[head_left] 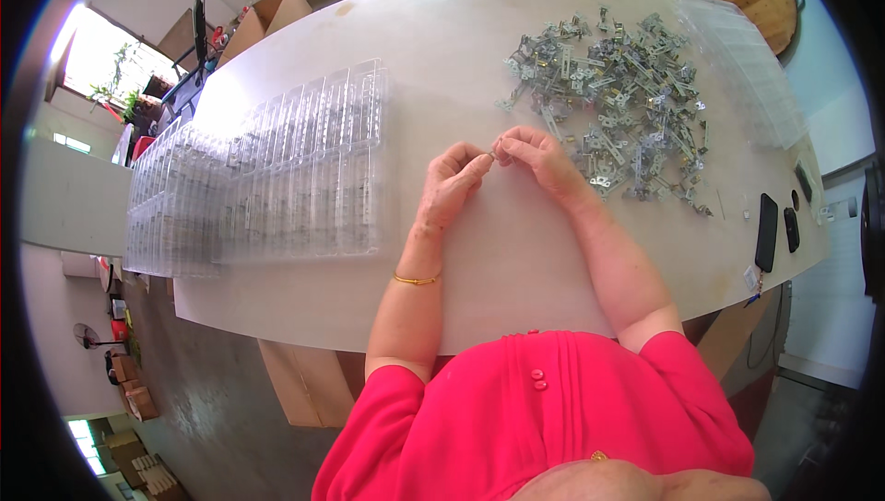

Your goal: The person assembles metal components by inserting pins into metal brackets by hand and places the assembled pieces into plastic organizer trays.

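My left hand [454,182] and my right hand [542,162] meet over the middle of the table, fingertips almost touching. Both are closed in a pinch around a small metal part [492,155], mostly covered by the fingers, so its exact shape is hard to make out. Just beyond my right hand spreads a loose pile of small silvery metal bracket-like parts [613,86]. To the left of my left hand lie clear plastic compartment trays [380,169], their long slots holding rows of small pieces.
Another clear plastic tray [751,72] lies at the table's far right. A black phone [766,234] and a smaller black object [791,229] rest near the right edge. Cardboard boxes [277,11] stand behind the table, and one [304,381] is beneath its front edge.
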The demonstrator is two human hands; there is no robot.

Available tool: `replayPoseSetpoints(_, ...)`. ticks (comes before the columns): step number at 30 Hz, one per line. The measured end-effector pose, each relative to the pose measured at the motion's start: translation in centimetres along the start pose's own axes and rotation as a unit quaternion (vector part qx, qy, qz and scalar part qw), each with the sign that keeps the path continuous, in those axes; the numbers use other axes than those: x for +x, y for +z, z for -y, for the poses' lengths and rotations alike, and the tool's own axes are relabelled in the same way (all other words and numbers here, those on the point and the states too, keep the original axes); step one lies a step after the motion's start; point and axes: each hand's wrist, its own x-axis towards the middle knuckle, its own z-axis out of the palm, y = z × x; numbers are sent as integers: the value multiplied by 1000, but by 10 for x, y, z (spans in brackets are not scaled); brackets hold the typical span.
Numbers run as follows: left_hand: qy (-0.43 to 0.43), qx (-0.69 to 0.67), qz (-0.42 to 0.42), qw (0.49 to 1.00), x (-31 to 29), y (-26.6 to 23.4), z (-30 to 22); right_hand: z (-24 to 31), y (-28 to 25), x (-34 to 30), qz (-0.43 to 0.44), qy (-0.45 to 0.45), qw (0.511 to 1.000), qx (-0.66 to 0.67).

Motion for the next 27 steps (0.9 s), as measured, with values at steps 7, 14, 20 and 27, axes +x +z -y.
replayPoseSetpoints(7,10,54,43,998,1,-5,-3,-2,6,-3,-7,-21,1000,-6)
replayPoseSetpoints(14,-46,-10,1,999,0,4,-8,-7,4,-2,-87,-46,986,133)
replayPoseSetpoints(20,-63,-96,-46,992,4,-9,-4,2,22,-10,-87,-127,987,-47)
replayPoseSetpoints(27,-54,-70,-23,996,2,-7,-7,-8,22,-9,-71,-178,973,-126)
